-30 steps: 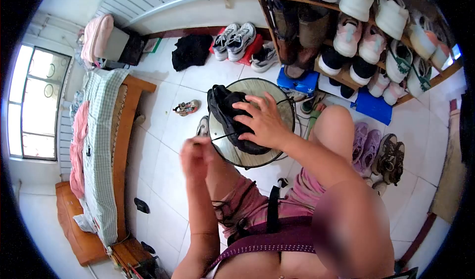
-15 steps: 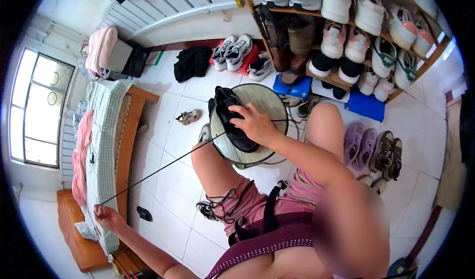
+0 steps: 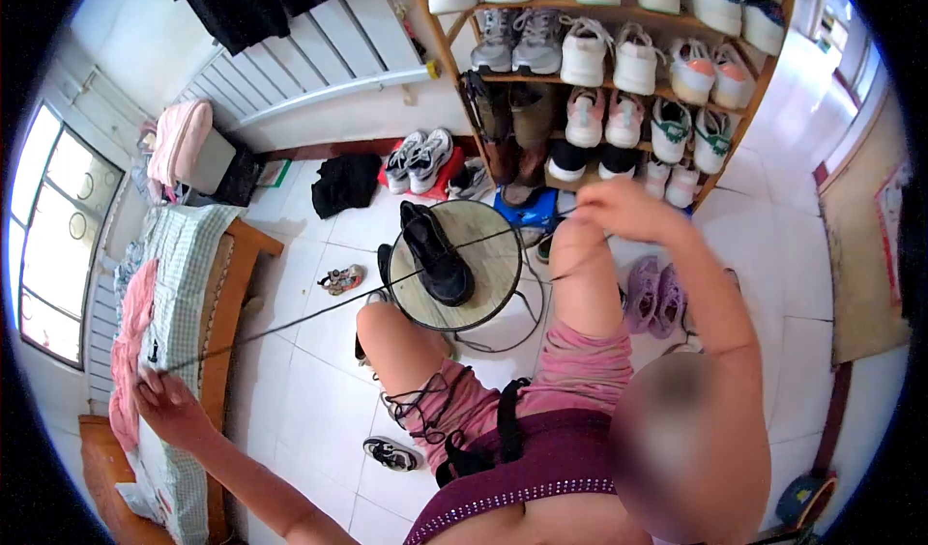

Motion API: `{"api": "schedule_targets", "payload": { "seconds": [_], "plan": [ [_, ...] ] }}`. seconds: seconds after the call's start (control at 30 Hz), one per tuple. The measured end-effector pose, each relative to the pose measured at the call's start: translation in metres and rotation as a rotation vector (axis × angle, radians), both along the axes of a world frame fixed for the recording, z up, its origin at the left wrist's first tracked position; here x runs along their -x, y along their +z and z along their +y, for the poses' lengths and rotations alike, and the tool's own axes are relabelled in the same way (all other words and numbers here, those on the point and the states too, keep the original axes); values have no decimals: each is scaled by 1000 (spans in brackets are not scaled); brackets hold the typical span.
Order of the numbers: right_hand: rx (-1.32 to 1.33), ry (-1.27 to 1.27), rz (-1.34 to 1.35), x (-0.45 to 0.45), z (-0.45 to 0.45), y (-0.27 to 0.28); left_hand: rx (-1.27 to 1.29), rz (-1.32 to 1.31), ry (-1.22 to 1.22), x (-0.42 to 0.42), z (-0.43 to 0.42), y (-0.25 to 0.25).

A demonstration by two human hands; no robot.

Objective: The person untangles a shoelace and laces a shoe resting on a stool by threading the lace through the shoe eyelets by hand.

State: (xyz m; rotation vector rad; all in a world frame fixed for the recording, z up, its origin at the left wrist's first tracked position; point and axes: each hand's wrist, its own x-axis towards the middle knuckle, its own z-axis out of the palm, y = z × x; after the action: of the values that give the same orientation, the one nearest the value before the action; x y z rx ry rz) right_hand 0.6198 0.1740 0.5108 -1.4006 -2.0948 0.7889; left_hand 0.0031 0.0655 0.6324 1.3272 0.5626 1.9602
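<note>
From my head, one wide, round-edged view faces forward and steeply down over my knees [image 3: 380, 325], fairly near the black shoe [image 3: 440, 260] mid-frame, taking in the window [image 3: 63, 231] far left and shoe rack [image 3: 543, 77] upper right

Black shoe [image 3: 445, 270], dark all over, lies lengthwise on the round stool's [image 3: 493, 272] light top, nearer its left rim from here. Black lace [image 3: 319, 310], thin, crosses over the shoe, pulled out long and nearly straight past both sides of the stool, a slack bit hanging at its right.
</note>
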Motion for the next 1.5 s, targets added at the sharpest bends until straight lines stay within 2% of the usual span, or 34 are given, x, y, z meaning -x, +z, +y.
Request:
{"api": "schedule_targets", "payload": {
  "seconds": [0.03, 0.13, 0.17, 0.2, 0.27, 0.3, 0.37, 0.43, 0.5, 0.57, 0.63, 0.7, 0.77, 0.8, 0.9, 0.97, 1.03, 1.1, 1.13, 1.2, 1.23, 1.3, 1.33, 1.37, 1.4, 1.47, 1.5],
  "plan": [
    [0, -44, -42, -11, -17, 43, -15, -26, 19, -15, 9, 11],
    [-47, -32, 152, -21, -60, 133, 5, -4, -11, -79, 29, 48],
    [-69, -37, 195, -16, -74, 158, -48, 234, 15, -107, 34, 56],
    [-149, -18, 125, -11, -85, 181, -125, 456, 50, -134, 39, 64],
    [-264, 47, 93, 7, -106, 218, -161, 726, -45, -198, 39, 86],
    [-348, 69, 62, 20, -113, 232, -41, 658, -312, -231, 31, 100],
    [-547, 74, -99, 44, -117, 253, -36, 840, -466, -272, 31, 114],
    [-582, 95, -167, 73, -123, 265, -90, 884, -494, -305, 29, 116],
    [-645, 149, -113, 91, -121, 264, -201, 921, -440, -318, 27, 122],
    [-669, 287, 51, 104, -125, 263, -199, 874, -480, -317, 26, 128],
    [-591, 233, -11, 108, -135, 270, -168, 765, -442, -307, 28, 131],
    [-845, 224, -50, 105, -127, 266, -176, 727, -416, -297, 32, 129],
    [-852, 203, -38, 95, -124, 265, -167, 717, -369, -279, 33, 124],
    [-738, 237, 138, 90, -120, 268, -128, 716, -346, -270, 30, 124],
    [-583, -49, 459, 90, -129, 259, -55, 611, -186, -238, 25, 117],
    [-388, 213, 533, 45, -111, 254, -35, 500, -93, -211, 30, 109],
    [-297, 239, 687, 25, -98, 245, 42, 338, -120, -171, 45, 95],
    [-331, 259, 791, -5, -78, 233, 169, 155, -86, -140, 50, 83],
    [-260, 131, 967, -17, -79, 229, 187, 143, -65, -119, 55, 74],
    [-180, 234, 1066, -48, -69, 225, 236, -24, -91, -75, 71, 48],
    [-115, 180, 1136, -56, -71, 225, 255, -38, -68, -59, 77, 33],
    [-194, 75, 1138, -93, -56, 210, 301, -68, 154, -29, 87, 1],
    [-284, -82, 1134, -96, -48, 202, 353, -69, 194, -12, 93, -21],
    [-380, -239, 1120, -99, -42, 191, 382, 43, 297, -1, 97, -43],
    [-435, -275, 1010, -108, -35, 177, 478, 122, 380, -2, 98, -57],
    [-378, -284, 854, -74, -34, 154, 676, 358, 533, -24, 94, -77],
    [-358, -310, 801, -48, -31, 137, 793, 473, 517, -18, 103, -99]
  ]
}}
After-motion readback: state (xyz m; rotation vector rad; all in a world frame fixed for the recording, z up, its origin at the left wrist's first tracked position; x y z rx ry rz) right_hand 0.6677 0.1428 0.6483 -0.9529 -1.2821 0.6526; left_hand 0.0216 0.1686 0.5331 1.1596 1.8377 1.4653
